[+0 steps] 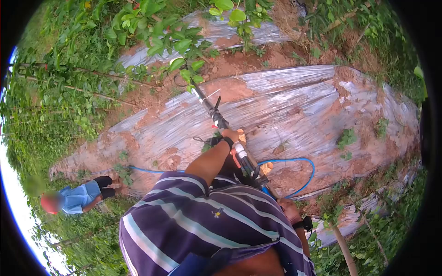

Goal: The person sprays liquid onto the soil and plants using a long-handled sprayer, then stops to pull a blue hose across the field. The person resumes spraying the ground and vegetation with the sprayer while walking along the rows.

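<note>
An outdoor vegetable field with sheet-covered growing beds.
A wide, silvery plastic sheet (294, 103) lies over the ground, smeared with reddish soil (239, 62) that also borders it. Small green plants (346, 138) poke up through the sheet; dense leafy vines (41, 103) with long thin sticks (99, 94) stand beyond its narrow end, near a person (82, 198), under bright sky (16, 198).

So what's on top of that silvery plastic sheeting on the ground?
On the sheeting there's reddish soil, a few small green plants and a looped blue hose. Whatever is hidden behind the pole and striped shirt can't be seen.
</note>
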A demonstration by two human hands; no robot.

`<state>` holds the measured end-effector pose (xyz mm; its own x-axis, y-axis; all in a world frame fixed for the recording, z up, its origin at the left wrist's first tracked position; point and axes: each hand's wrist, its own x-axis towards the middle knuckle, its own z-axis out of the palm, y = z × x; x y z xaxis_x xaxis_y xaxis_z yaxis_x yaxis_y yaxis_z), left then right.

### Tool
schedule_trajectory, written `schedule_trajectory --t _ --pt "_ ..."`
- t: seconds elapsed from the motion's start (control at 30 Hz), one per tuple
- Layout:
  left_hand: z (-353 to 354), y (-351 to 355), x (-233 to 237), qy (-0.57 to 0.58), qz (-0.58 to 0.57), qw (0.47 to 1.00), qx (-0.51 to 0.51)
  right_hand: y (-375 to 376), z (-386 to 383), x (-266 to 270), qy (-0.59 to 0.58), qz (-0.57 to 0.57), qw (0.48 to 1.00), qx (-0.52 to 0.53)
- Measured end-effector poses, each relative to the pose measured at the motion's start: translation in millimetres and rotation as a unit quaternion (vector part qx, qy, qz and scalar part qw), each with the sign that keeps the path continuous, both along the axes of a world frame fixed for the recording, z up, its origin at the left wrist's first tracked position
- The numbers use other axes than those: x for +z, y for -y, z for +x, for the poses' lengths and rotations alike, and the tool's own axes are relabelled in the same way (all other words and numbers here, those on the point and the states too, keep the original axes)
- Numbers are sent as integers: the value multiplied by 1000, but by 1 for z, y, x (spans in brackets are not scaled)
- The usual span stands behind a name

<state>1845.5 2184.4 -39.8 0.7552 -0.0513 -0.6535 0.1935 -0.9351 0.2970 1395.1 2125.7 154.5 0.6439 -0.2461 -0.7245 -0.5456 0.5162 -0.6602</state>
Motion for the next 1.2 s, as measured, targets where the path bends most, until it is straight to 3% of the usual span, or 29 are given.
schedule_trajectory --t 0.07,0.1,0.17,0.23,0.3,0.37,0.43,0.67,0.8,1.07,1.2 --pt "-15 0 57 -106 -224 952 181 4 3 11 -12 22 999 -25" --pt "-19 0 74 -106 -229 950 183 7 5 16 -56 -15 998 1" --pt "-25 0 92 -247 -384 825 332 9 8 26 -101 -55 993 29" --pt "-23 2 75 -258 -377 812 363 9 9 40 -98 -179 979 30" --pt "-21 -3 31 -350 -429 737 387 17 24 73 -123 -215 967 54" --pt "-21 4 23 -351 -439 724 400 24 31 87 -148 -252 953 77" --pt "-20 11 25 -354 -448 711 410 28 34 91 -142 -364 914 109" --pt "-22 27 69 -319 -464 699 440 41 65 133 -139 -346 923 91" --pt "-21 26 76 -316 -447 713 438 40 66 132 -156 -394 895 137" --pt "-18 16 48 -344 -450 721 400 31 56 113 -122 -419 892 119" --pt "-18 13 41 -367 -468 697 400 30 58 115 -138 -400 900 106"
